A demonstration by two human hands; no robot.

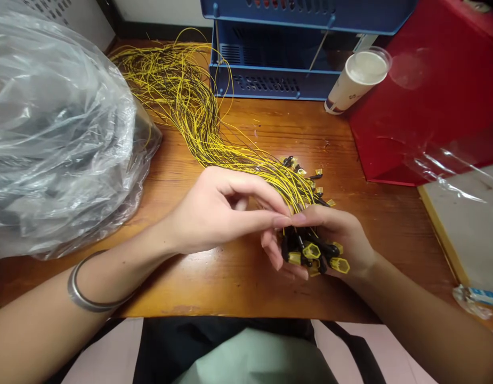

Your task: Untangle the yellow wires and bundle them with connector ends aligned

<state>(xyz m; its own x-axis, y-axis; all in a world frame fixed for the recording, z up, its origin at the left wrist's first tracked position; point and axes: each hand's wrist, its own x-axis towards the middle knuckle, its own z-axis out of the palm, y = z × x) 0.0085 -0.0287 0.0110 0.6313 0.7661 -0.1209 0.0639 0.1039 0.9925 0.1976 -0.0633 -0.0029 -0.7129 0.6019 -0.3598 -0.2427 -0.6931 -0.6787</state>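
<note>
A long bundle of thin yellow and black wires point(198, 114) runs from the back left of the wooden table point(230, 277) toward me. Its ends carry small yellow tags and black sleeves point(316, 253). My right hand point(334, 242) lies palm up and holds a bunch of those tagged ends. My left hand point(222, 216) reaches across, its fingertips pinching the wires just above my right palm. A metal bangle point(84, 296) sits on my left wrist. More tagged ends point(306, 178) lie loose on the table behind my hands.
A big clear plastic bag point(58, 138) fills the left side. A blue tiered tray point(278, 58) stands at the back, a lidded paper cup point(356, 80) beside it. A red box point(430, 101) and a board under plastic film point(470, 224) take the right.
</note>
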